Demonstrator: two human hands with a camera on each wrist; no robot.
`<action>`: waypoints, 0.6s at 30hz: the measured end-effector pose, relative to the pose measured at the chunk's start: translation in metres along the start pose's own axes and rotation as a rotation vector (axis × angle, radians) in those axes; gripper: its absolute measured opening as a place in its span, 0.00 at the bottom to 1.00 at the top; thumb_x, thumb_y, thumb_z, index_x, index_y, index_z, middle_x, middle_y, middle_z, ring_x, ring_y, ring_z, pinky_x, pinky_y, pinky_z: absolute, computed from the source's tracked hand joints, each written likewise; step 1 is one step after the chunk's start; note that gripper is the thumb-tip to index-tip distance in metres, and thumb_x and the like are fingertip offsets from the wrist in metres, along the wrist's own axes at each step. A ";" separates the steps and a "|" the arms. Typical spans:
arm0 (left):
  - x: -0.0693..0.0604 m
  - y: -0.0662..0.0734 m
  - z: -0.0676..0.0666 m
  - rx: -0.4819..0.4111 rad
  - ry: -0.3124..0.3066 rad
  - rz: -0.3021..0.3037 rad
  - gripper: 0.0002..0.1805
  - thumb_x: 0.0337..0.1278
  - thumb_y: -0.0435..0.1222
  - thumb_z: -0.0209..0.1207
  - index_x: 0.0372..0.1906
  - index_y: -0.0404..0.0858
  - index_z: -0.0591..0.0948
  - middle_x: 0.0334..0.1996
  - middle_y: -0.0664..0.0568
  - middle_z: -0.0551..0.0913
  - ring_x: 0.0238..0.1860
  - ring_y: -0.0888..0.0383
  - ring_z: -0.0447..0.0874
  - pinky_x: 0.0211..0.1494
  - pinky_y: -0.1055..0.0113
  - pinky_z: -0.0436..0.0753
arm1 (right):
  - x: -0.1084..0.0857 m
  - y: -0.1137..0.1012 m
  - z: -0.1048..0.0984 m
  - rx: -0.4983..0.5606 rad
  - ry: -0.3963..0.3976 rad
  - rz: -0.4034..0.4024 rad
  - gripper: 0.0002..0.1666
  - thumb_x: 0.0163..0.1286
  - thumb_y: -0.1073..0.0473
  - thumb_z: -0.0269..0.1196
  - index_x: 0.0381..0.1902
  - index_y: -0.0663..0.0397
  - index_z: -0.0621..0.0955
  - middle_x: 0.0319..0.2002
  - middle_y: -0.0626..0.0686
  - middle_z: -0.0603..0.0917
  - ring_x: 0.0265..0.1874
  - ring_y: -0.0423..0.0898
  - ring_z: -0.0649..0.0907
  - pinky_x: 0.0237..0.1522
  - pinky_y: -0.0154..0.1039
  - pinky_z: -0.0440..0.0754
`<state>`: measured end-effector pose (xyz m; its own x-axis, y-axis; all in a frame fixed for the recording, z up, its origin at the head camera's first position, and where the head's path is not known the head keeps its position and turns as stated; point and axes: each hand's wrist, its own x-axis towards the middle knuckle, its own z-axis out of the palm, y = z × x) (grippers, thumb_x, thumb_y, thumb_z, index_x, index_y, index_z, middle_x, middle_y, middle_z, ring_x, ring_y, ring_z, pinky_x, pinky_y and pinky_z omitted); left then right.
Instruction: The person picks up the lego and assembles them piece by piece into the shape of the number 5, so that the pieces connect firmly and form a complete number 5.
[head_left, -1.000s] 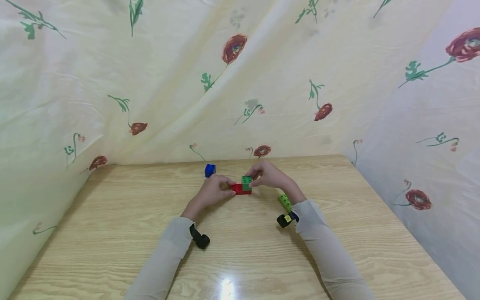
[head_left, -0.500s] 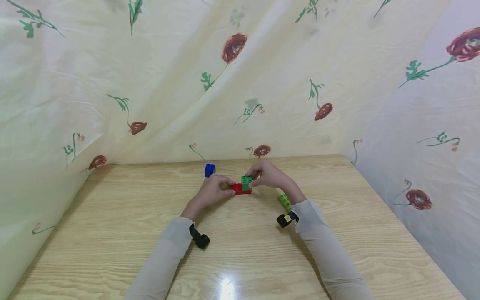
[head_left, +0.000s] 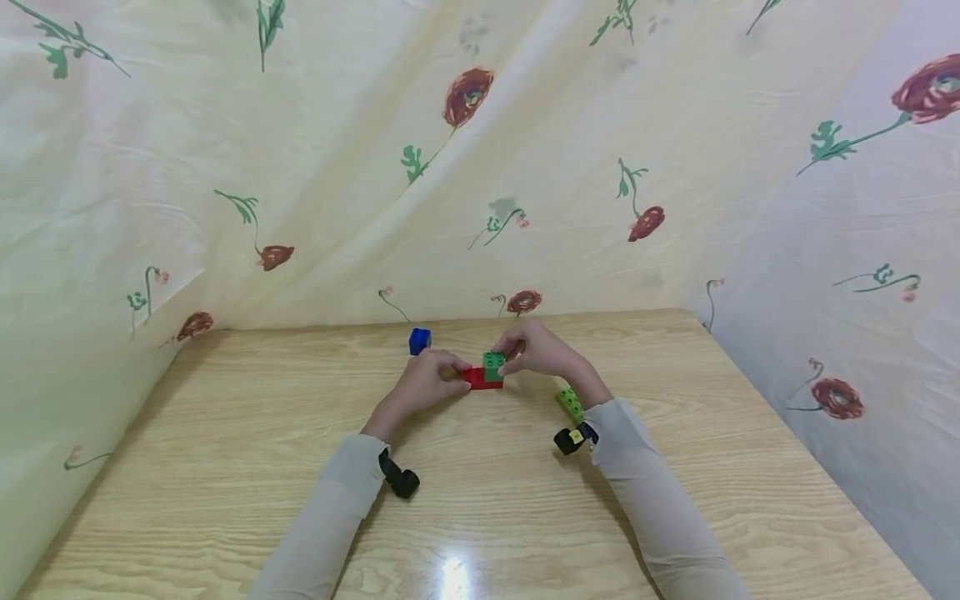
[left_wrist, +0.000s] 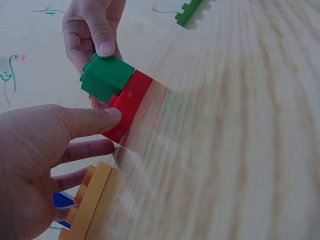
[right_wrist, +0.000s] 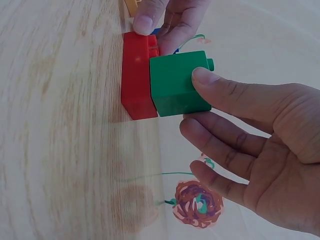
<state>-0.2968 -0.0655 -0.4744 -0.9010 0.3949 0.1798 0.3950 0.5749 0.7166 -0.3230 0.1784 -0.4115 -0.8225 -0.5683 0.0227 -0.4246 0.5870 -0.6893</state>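
Note:
A red brick [head_left: 477,379] lies on the table with a green brick [head_left: 492,365] standing on its right end. The left hand [head_left: 426,387] grips the red brick's left end between thumb and fingers. In the left wrist view the thumb presses the side of the red brick [left_wrist: 131,102]. The right hand [head_left: 542,353] pinches the green brick; its thumb lies on the near face of the green brick [right_wrist: 177,80] in the right wrist view, the other fingers mostly behind or below it.
A blue brick [head_left: 420,341] stands behind the left hand. A light green brick [head_left: 569,404] lies beside the right wrist. An orange brick [left_wrist: 92,202] is beneath the left fingers in the left wrist view. Flowered cloth [head_left: 337,208] hangs behind the table [head_left: 225,467].

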 end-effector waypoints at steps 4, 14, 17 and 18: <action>-0.001 -0.001 0.000 -0.014 0.000 0.001 0.13 0.58 0.36 0.72 0.48 0.42 0.90 0.50 0.52 0.89 0.58 0.52 0.81 0.67 0.48 0.76 | -0.002 -0.001 -0.001 0.012 0.001 -0.016 0.15 0.59 0.68 0.74 0.46 0.63 0.88 0.43 0.58 0.89 0.39 0.46 0.87 0.46 0.42 0.87; 0.000 0.001 0.001 -0.025 -0.004 0.007 0.13 0.58 0.36 0.72 0.48 0.41 0.90 0.49 0.51 0.90 0.57 0.52 0.84 0.67 0.47 0.77 | -0.001 0.001 -0.001 0.023 0.004 -0.010 0.17 0.60 0.68 0.74 0.48 0.64 0.88 0.43 0.59 0.89 0.38 0.45 0.87 0.45 0.41 0.87; 0.000 0.002 -0.001 -0.026 -0.006 0.004 0.13 0.58 0.36 0.72 0.48 0.41 0.90 0.50 0.51 0.89 0.57 0.52 0.83 0.67 0.47 0.76 | 0.000 -0.001 0.000 0.012 0.010 -0.022 0.16 0.59 0.68 0.74 0.47 0.65 0.88 0.43 0.59 0.90 0.37 0.45 0.86 0.43 0.39 0.87; 0.000 0.002 -0.001 -0.027 -0.008 0.002 0.13 0.58 0.36 0.72 0.49 0.41 0.90 0.50 0.51 0.89 0.58 0.52 0.83 0.67 0.47 0.76 | 0.000 -0.002 0.001 0.009 0.012 -0.025 0.16 0.59 0.69 0.74 0.47 0.66 0.88 0.42 0.60 0.90 0.36 0.45 0.86 0.42 0.39 0.87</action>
<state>-0.2962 -0.0655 -0.4722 -0.8988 0.4015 0.1759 0.3916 0.5550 0.7339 -0.3220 0.1768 -0.4105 -0.8160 -0.5760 0.0487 -0.4420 0.5673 -0.6949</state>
